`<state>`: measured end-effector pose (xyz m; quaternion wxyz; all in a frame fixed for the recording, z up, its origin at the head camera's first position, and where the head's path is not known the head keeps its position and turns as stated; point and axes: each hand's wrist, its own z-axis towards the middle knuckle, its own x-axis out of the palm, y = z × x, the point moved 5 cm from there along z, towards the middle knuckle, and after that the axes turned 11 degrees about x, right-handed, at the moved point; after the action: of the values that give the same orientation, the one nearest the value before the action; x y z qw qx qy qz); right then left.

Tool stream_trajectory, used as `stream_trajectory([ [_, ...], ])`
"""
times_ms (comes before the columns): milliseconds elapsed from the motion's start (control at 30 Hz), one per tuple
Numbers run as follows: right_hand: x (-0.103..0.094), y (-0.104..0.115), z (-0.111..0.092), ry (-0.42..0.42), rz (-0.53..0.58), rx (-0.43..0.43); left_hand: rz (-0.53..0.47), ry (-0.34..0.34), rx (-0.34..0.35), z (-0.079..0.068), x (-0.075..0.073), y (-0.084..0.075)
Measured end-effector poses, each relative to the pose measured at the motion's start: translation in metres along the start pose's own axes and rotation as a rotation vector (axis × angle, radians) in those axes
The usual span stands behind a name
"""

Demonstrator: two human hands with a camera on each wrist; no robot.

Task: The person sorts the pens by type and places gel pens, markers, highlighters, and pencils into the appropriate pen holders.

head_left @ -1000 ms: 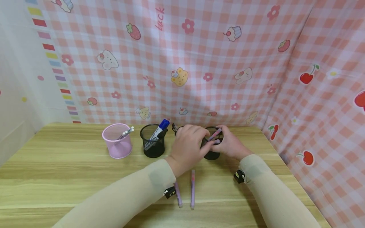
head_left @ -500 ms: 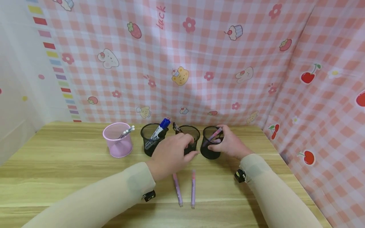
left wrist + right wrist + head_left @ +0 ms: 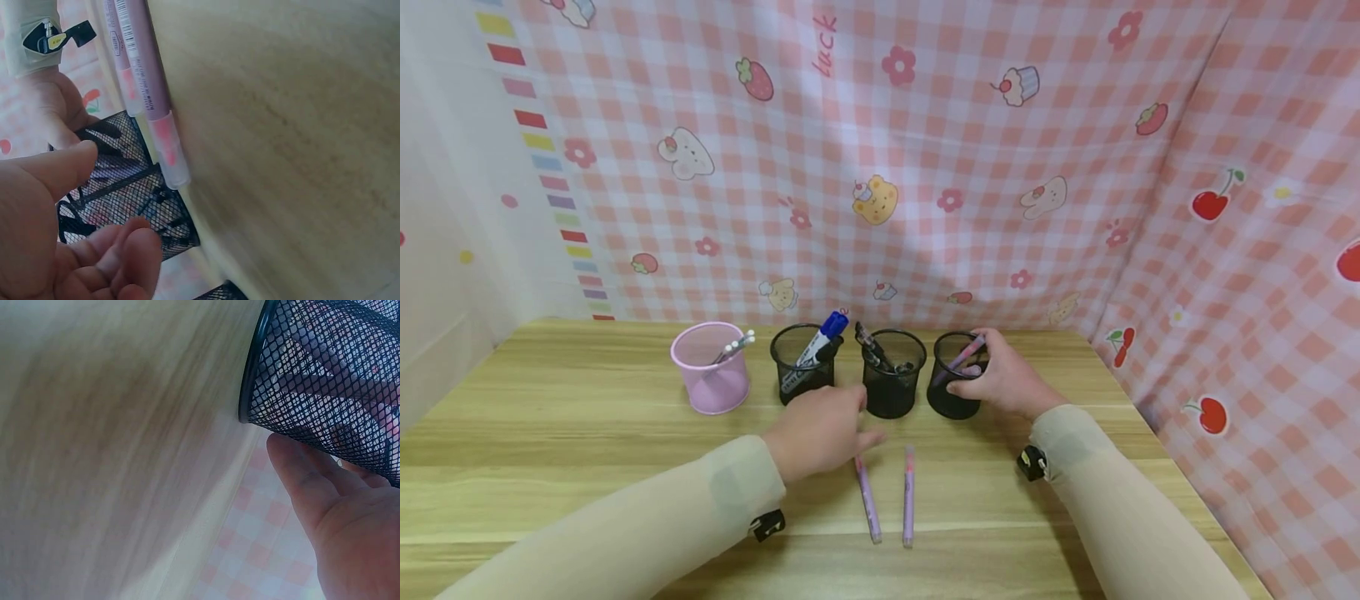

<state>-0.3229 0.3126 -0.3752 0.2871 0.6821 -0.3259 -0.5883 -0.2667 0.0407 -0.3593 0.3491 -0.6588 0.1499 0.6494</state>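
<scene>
My right hand (image 3: 1011,379) grips the rightmost black mesh pen holder (image 3: 951,404), thumb across its front and fingers along its far right side. Purple pens with pink tips (image 3: 964,354) lean inside that holder, and the mesh (image 3: 325,387) shows them in the right wrist view. My left hand (image 3: 820,429) is empty above the table, its fingers loosely bent and the thumb (image 3: 69,165) apart from them. Just right of it, two purple highlighters lie on the wood: one slanted highlighter (image 3: 868,504) and one straighter highlighter (image 3: 908,500).
A pink mesh cup (image 3: 715,387) with white-tipped sticks stands at the left. Beside it come a black mesh cup (image 3: 803,379) with a blue-capped marker (image 3: 820,342), then another black mesh cup (image 3: 891,396) with black pens. A checked cloth (image 3: 880,150) hangs behind the table.
My left hand has moved away from the rightmost pen holder, left and toward the front, to beside the highlighters. My right hand has stayed on the holder.
</scene>
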Motion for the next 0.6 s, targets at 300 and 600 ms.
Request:
stream_trajectory([
  [300,0.000,-0.001,0.000,0.002,0.009,-0.009,-0.048,0.126,-0.060,-0.002,0.010,0.005],
  [600,0.000,0.000,0.000,-0.007,0.002,-0.005,-0.144,0.177,-0.106,-0.001,0.021,0.007],
])
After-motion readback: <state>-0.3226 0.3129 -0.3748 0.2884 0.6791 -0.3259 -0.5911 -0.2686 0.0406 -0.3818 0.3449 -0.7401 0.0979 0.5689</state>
